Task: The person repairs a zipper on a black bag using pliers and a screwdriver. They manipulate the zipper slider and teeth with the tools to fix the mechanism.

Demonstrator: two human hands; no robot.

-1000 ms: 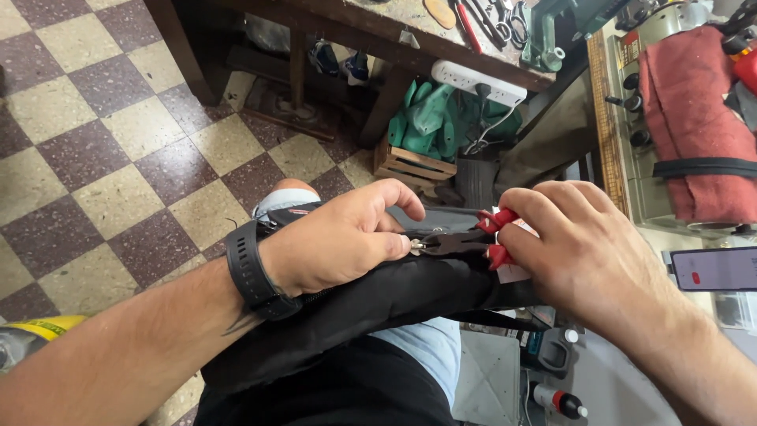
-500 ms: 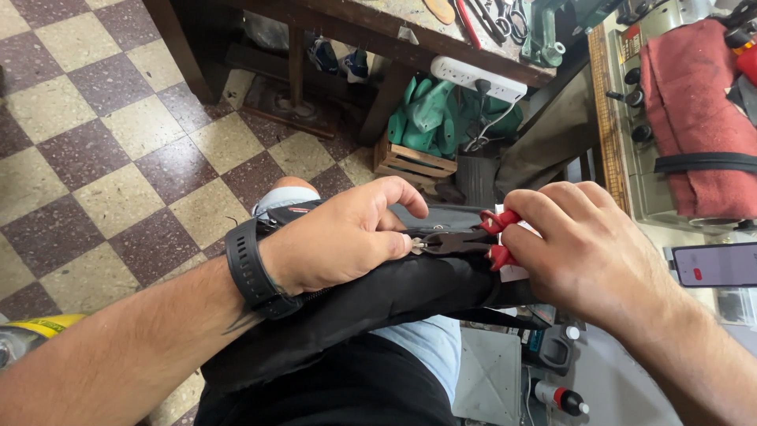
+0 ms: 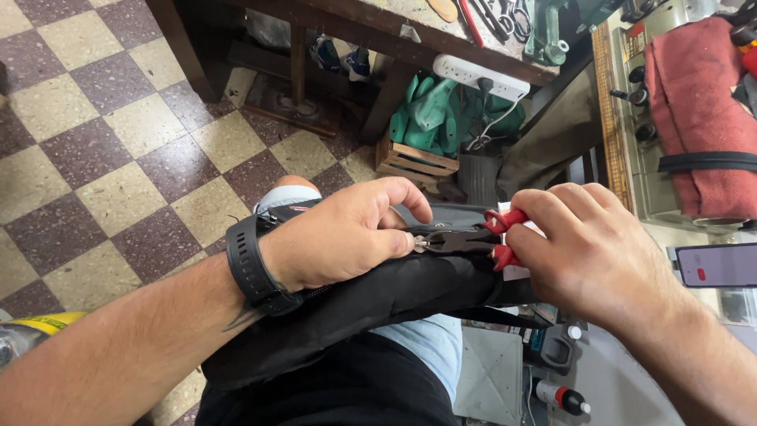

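A black bag (image 3: 371,308) is laid across the person's lap, and its upper edge is pinned by the left hand (image 3: 347,233). That hand is closed on the fabric: the thumb and forefinger are pinched together at a small metal piece, probably a zip slider (image 3: 418,243), though it is too small for the kind to be told. A black watch (image 3: 251,264) is worn on the left wrist.

Pliers (image 3: 461,237) with red grips are held in the right hand (image 3: 587,252), the fingers wrapped round the handles. The dark nose is pointed left and is set against the metal piece, right at the left thumb tip. Whether the nose is clamped on the piece or only touching it cannot be told.

Against the earlier views, little is altered. Both hands are kept in the same places, the bag is not shifted on the lap, and the pliers are held at the same spot on the edge. The grips seem to be squeezed a little closer, if at all. From this it is judged that the work on the metal piece is still under way, with steady pressure applied rather than any pull or turn completed.

Beyond the knees, a checked tile floor (image 3: 95,158), a wooden bench (image 3: 394,31) with a white power strip (image 3: 481,75), and green shapes in a crate (image 3: 418,162) are seen. A phone (image 3: 714,264) lies at the right.
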